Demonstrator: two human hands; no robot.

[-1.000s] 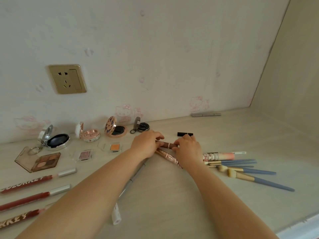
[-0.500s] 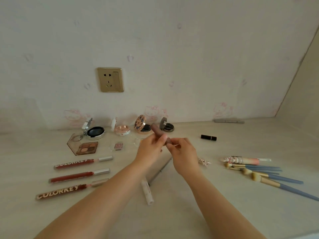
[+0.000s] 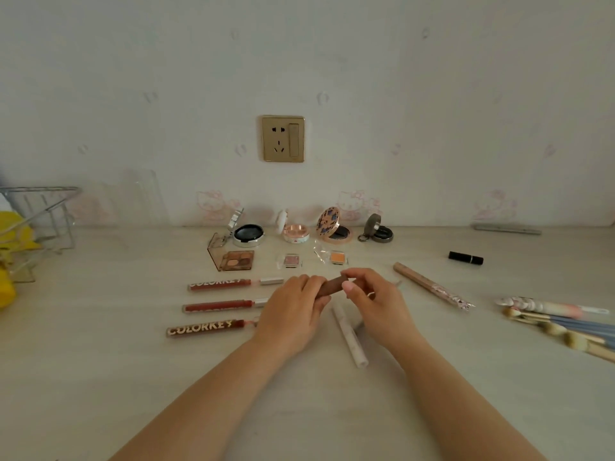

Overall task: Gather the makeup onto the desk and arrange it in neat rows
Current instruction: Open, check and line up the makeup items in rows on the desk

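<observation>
Desk (image 3: 100,377) carries everything; both hands meet mid-desk. Left hand (image 3: 293,311) is curled round the near end of a brown tube (image 3: 331,285); right hand (image 3: 376,299) pinches its far end with fingertips (image 3: 349,286). Tube is held off the desk, tilted, just above the row area.

Largest risks first. Far right of the right hand, the brush bundle (image 3: 562,324) lies fanned and uneven; a sweeping right forearm would likely scatter it further. To the left of the left hand, three red Colorkey tubes (image 3: 219,284) sit in a tidy stack of rows, their silver caps partly hidden behind the left hand; lowering the brown tube there carelessly could knock them askew, since round tubes roll easily.

Directly under and just nearer than the hands lies a pale stick (image 3: 349,334), angled, near the right wrist; dropping the wrist could roll it. Right of the right hand, a long patterned pencil (image 3: 429,286) lies diagonally, out of line with any row.

Beyond the hands: open compacts (image 3: 248,232) with lids upright, then small pans, the eyeshadow palette (image 3: 234,260) and an orange pan (image 3: 337,257). Reaching past could tip a lid shut or push the light pans.

Smallest: black lipstick (image 3: 466,258), far right and beyond, on its side, may roll if bumped. Two-handed hold may mean cap twisting; if the cap slips, the tube drops on the rows.
</observation>
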